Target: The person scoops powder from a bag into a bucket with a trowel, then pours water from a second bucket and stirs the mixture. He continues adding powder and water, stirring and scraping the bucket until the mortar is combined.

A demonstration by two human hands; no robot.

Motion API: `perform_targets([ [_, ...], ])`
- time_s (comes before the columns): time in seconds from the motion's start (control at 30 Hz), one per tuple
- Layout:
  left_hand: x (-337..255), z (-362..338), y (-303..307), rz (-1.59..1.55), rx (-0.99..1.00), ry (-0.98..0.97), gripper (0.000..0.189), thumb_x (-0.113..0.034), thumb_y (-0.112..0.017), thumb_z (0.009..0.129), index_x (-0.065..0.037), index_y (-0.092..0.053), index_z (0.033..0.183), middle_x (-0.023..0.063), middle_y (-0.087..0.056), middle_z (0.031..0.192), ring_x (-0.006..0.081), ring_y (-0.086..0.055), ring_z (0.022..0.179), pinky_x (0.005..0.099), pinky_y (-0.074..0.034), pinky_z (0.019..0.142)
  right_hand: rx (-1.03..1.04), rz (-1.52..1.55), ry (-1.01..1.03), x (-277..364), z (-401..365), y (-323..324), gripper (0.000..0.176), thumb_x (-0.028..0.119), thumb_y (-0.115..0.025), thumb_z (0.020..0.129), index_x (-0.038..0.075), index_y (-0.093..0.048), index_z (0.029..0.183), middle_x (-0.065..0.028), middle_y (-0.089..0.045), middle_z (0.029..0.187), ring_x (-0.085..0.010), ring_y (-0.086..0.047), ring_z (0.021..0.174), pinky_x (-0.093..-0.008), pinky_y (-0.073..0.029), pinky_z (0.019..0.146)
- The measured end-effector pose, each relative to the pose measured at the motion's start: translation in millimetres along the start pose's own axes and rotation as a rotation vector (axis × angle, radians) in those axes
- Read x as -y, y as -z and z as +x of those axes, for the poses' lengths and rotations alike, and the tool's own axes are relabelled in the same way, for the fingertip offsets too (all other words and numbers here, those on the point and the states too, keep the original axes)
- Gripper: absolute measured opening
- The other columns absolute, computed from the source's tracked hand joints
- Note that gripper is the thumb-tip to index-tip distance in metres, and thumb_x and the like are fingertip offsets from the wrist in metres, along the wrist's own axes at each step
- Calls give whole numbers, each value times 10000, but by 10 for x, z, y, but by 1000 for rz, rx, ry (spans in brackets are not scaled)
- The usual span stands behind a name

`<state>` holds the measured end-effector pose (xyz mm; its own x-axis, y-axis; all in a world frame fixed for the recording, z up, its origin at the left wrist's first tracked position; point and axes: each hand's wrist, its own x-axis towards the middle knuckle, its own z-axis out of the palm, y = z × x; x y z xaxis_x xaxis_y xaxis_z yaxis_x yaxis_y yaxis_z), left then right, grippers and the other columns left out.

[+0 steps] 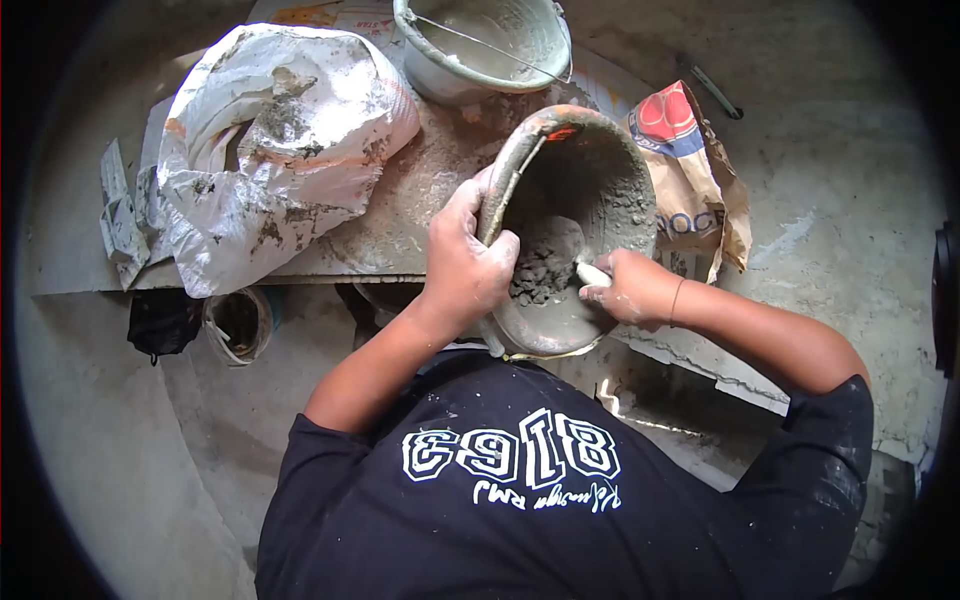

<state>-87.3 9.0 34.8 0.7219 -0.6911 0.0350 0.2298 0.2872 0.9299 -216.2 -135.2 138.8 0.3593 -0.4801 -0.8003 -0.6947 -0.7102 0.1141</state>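
Shirt: black T-shirt (520, 500) with white numerals, closest to the lens, below both wrists.
Black bag: a dark bundle (160, 320) lies well out past the left fingers, on the floor.
Tin: a small round tin (212, 335) stands just beside that bundle, well apart from the left fingers.
Sack: a white woven sack (290, 130), crumpled and smeared grey, lies beyond and outward of the left fingers on a dusty board (400, 230).
Left hand: left hand (462, 270), powdered grey, has its fingers curled over the near rim of the tilted bucket, clamping it.
Bucket: the mortar-crusted bucket (600, 180) lies tipped on its side between the two hands, mouth toward the person.
Mortar: damp grey clumps (545, 265) sit low inside the bucket, between the left fingertips and the right ones.
Pail: a grey pail (440, 80) with a wire bail stands upright beyond the left fingers, past the bucket.
Right hand: right hand (622, 290) is closed around a pale handle (592, 273) at the bucket's lower lip; the tool's working end is hidden in the clumps.
Paper bag: a torn printed cement bag (695, 200) lies just beyond the right fingers.
Metal tool: a thin metal tool (712, 90) lies far past them on the concrete.
Progress: the upper wall looks scraped down to a thin film, so I judge the work well along; the heap at the bottom is what is left.
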Motion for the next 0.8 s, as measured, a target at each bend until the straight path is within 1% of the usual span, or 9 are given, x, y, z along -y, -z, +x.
perform_targets([
  [0.07,-75,17,31,46,55,2,172,38,-538,743,-7,-516,907,-20,-421,777,56,-384,699,228,-353,612,69,304,-48,-5,-22,-16,421,285,-686,898,-37,-620,1161,-149,-646,714,-200,-613,575,-379,-491,545],
  [0.2,-101,90,170,288,115,57,178,20,-545,742,4,-519,917,-2,-448,789,78,-413,731,247,-380,648,97,509,26,-93,-64,-99,402,280,-697,897,-11,-628,1165,-90,-638,740,-155,-574,622,-346,-475,596],
  [0.23,-130,102,177,289,117,54,172,20,-546,739,1,-516,907,-1,-447,784,79,-412,732,248,-380,651,-103,451,258,-123,-57,-168,368,236,-687,888,21,-629,1181,-105,-659,785,-206,-629,682,-370,-500,643],
  [0.27,-160,94,173,292,122,57,167,21,-547,735,-2,-512,897,1,-445,780,79,-411,732,249,-379,653,-96,470,264,-173,-109,-211,368,236,-687,888,21,-629,1181,-105,-659,785,-206,-629,682,-370,-500,643],
  [0.33,-132,99,150,299,129,54,155,23,-552,729,-9,-500,871,0,-436,768,78,-402,716,246,-370,647,-492,-130,313,-231,-257,-149,357,208,-660,865,98,-626,1202,-161,-668,822,-290,-679,755,-423,-535,658],
  [0.4,-192,82,98,403,194,8,149,25,-554,730,-12,-490,859,-8,-416,750,71,-393,709,243,-358,637,-630,-252,289,-349,-225,-178,443,105,-642,792,119,-605,1233,-161,-627,918,-330,-661,731,-429,-547,661],
  [0.57,-378,126,-94,437,296,-60,174,65,-570,717,-23,-464,824,-32,-368,715,45,-359,671,230,-307,571,-708,-19,311,-452,8,-300,395,71,-632,776,65,-609,1170,-197,-626,905,-377,-663,769,-463,-547,693],
  [0.7,-369,183,-187,404,230,-24,206,69,-551,728,-9,-508,914,0,-495,822,67,-473,792,222,-396,715,-616,158,410,-239,203,-570,362,111,-629,822,25,-569,1168,-209,-617,929,-408,-637,824,-494,-527,741],
  [0.8,-265,187,-113,439,96,-52,240,60,-539,729,12,-530,964,32,-568,852,90,-538,814,230,-444,752,-670,-59,523,-276,108,-830,225,43,-533,836,-8,-574,1051,-164,-623,838,-337,-691,748,-421,-572,648],
])
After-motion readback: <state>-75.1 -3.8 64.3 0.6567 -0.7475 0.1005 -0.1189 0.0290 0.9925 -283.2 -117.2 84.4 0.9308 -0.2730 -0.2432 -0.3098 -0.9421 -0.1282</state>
